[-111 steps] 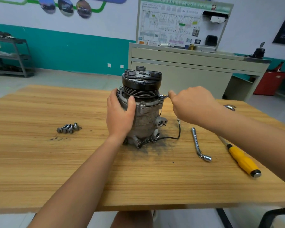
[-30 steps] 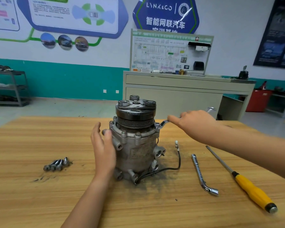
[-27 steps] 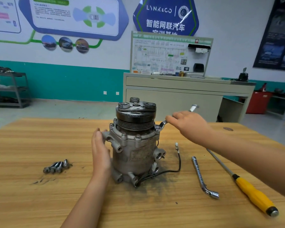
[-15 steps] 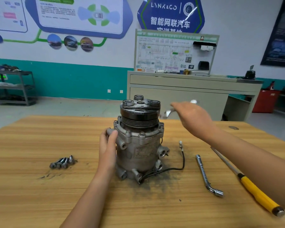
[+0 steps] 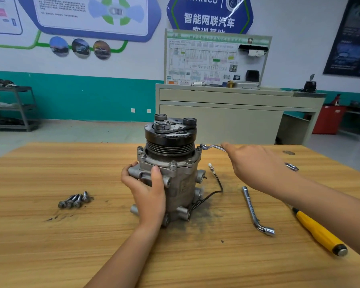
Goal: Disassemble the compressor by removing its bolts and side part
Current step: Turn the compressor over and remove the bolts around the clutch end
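My left hand (image 5: 148, 190) grips the compressor (image 5: 175, 173) upright mid-table, while my right hand (image 5: 256, 167), curled round the wrench (image 5: 212, 146), has reseated it on another flange bolt (image 5: 198, 149) for loosening.

1. A blue sign (image 5: 209, 17) on the wall is showing "LYNK&CO", clipped by the top edge, above white "智能网联汽车".
2. A lower line on the sign is being half hidden by the board (image 5: 216, 59).
3. The board's diagram print is reading too small.
4. The label (image 5: 183, 185) on the compressor (image 5: 170, 142) is staying illegible.
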